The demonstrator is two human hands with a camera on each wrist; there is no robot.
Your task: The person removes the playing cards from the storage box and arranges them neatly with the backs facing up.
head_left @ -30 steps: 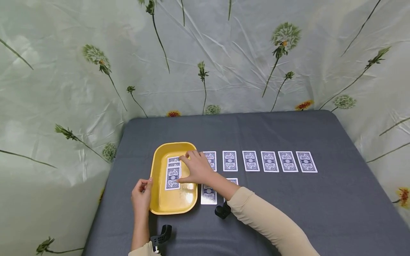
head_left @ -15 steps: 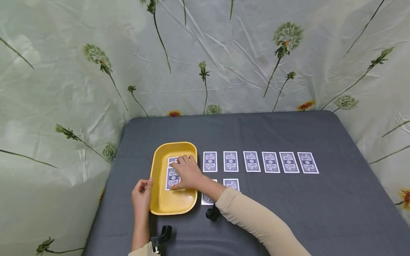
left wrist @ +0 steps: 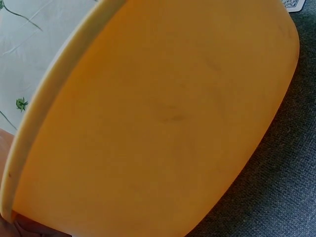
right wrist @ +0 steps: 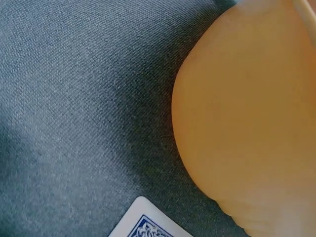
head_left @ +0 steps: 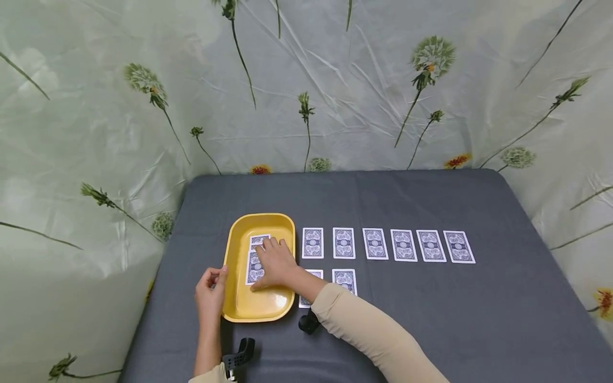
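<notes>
The left hand [head_left: 209, 295] pinches the left rim of the tray [head_left: 246, 307]. In the tray, cards [head_left: 254, 268] lie left of the nearer right hand [head_left: 276, 266], long axis near-to-far; thumb and fingers spread wide, any grip I cannot tell. Right of the tray lie the near row [head_left: 345, 281] and far row [head_left: 403, 246]. The left wrist view shows only its outer wall, not its cards.
</notes>
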